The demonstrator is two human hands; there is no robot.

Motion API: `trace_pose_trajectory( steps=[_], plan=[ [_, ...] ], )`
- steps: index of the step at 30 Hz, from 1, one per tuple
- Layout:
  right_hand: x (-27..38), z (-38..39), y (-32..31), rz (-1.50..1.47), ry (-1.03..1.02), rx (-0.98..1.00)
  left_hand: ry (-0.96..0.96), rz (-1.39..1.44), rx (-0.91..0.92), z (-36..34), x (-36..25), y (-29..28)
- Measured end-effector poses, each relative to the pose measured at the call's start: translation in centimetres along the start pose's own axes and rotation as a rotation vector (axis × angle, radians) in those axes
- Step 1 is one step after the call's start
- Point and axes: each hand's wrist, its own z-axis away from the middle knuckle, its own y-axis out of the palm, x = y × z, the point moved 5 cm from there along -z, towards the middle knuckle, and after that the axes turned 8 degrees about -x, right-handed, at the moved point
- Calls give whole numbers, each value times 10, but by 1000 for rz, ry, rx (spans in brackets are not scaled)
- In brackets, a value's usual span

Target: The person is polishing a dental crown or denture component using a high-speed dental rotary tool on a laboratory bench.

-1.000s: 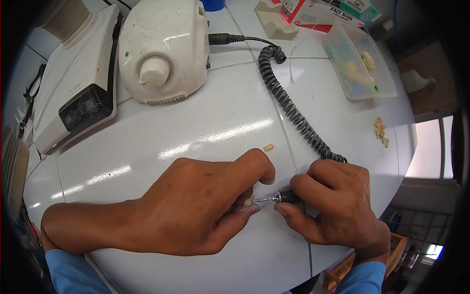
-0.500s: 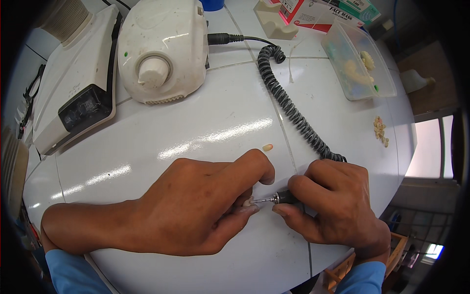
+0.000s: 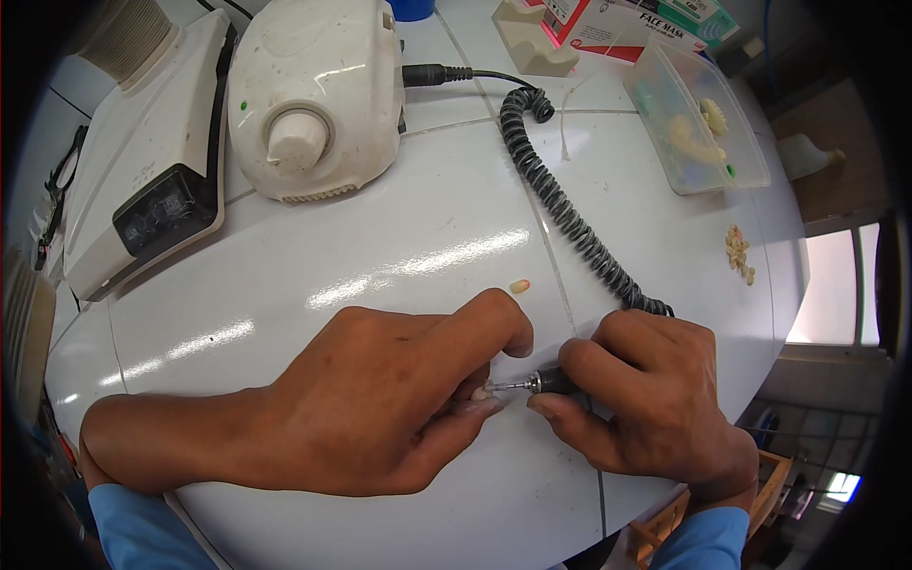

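Closely, a rotary handpiece (image 3: 559,381) met a small pale piece (image 3: 482,390) in the lower centre of the frame

The left hand (image 3: 389,399) came in from the lower left, its back turned up. Its grip was closed to a narrow pinch, with the small pale piece held at the tips of thumb and fingers; most of that piece was hidden, so its full shape could not be told. The index finger curled above, apart from the thumb.

The right hand (image 3: 646,389), at the lower right, had its grip wrapped around the dark handpiece, thumb below and bent fingers above. A slim metal bit (image 3: 513,386) pointed left from the tool, its tip right at the piece; whether the two touched was too small to tell. Blue sleeves (image 3: 708,537) covered both forearms at the lower edge.

Just above the left index finger, a single tooth-shaped piece (image 3: 519,286) lay on the white tiled surface (image 3: 427,218). A black coiled cord (image 3: 570,217) ran from the right hand toward the upper centre, where a plug joined a white control unit (image 3: 323,66) with a round dial (image 3: 298,141). Left of it stood a white device with a dark panel (image 3: 166,207). At the upper right, a clear plastic container (image 3: 746,166) held pale toothed forms (image 3: 712,117), and a cluster of small pale pieces (image 3: 737,253) lay below it.
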Motion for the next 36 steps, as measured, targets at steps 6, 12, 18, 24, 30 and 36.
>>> trace_pose_trajectory(
  steps=[6,12,18,24,30,36],
  plan=[
    [0,1,0,1,-6,-7,6,3,-5,0,0,0],
    [-1,0,-1,2,-9,-12,2,2,-2,0,0,0],
    [0,1,0,7,-4,-14,12,2,-9,0,2,0],
    [1,1,1,26,-18,-29,-9,13,-4,1,1,0],
    [1,1,1,20,-17,-17,-7,14,-5,0,1,-1],
    [1,1,2,22,-29,-16,1,10,-20,0,0,0]
  ],
)
